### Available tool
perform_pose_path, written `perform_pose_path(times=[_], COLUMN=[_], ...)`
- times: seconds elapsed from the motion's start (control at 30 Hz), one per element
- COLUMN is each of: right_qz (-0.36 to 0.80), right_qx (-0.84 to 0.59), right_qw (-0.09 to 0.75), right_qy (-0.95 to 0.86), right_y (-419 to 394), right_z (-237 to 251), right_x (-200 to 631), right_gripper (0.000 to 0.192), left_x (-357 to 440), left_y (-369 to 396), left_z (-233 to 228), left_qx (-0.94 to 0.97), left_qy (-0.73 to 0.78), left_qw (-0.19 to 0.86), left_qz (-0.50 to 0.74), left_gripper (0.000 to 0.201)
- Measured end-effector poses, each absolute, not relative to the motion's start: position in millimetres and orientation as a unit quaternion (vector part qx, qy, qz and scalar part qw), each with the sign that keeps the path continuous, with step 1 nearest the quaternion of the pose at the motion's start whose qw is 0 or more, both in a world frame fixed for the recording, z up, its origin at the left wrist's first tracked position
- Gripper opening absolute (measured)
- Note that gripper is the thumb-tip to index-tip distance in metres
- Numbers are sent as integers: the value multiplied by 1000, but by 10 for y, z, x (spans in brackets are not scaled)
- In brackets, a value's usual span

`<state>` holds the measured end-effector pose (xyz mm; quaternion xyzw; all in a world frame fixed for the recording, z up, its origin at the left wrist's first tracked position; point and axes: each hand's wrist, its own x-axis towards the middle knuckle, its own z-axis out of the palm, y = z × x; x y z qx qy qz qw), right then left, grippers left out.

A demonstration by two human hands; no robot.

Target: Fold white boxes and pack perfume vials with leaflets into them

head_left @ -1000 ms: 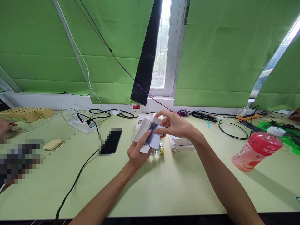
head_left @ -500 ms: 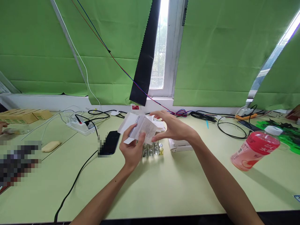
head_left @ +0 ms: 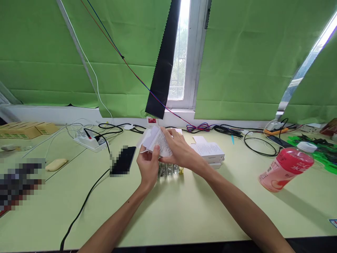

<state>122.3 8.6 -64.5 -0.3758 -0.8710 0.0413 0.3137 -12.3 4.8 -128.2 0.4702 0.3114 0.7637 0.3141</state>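
Head view: from where I stand in the room, a white carton [head_left: 163, 143] is held in both hands, raised above the pale green table [head_left: 223, 211], near the middle. Orientation: the end with unfolded flaps [head_left: 151, 136] points left, and a panel of printed text faces the person. The long axis appears to run left to right, sloping down toward the right; the opposite end is covered by the fingers, so its exact line cannot be told.

Left hand [head_left: 149, 166]: clamped on the flap end, thumb pressed to the near face. Its other fingers lie behind the carton and are mostly hidden.

Right hand [head_left: 181, 149]: closed around the opposite end, fingers laid over the upper edge, thumb along the lower edge.

Surroundings: a row of small glass vials [head_left: 169, 170] is directly below the carton in view, at least one having a yellow cap. Just right of the right hand is a stack of white boxes [head_left: 212, 152], the upper one lying with its long axis roughly left to right. A dark phone [head_left: 126, 159] lies left of the left hand; a pink drink bottle [head_left: 286, 170] stands well apart at the right.
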Motion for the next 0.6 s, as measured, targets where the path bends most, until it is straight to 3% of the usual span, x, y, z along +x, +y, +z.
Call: perform_pose_path(times=[0.3, 0.6], right_qz=[56, 75], right_qx=[-389, -411], right_qw=[327, 322], right_qy=[-860, -849], right_y=[81, 93], right_z=[-539, -469], right_x=[1289, 1383], right_gripper=[82, 88], left_x=[-135, -134], left_y=[29, 34], left_z=[-1249, -1237], left_qx=[525, 551], left_qy=[336, 346], left_qw=[318, 326], left_qz=[714, 685], left_gripper=[40, 35])
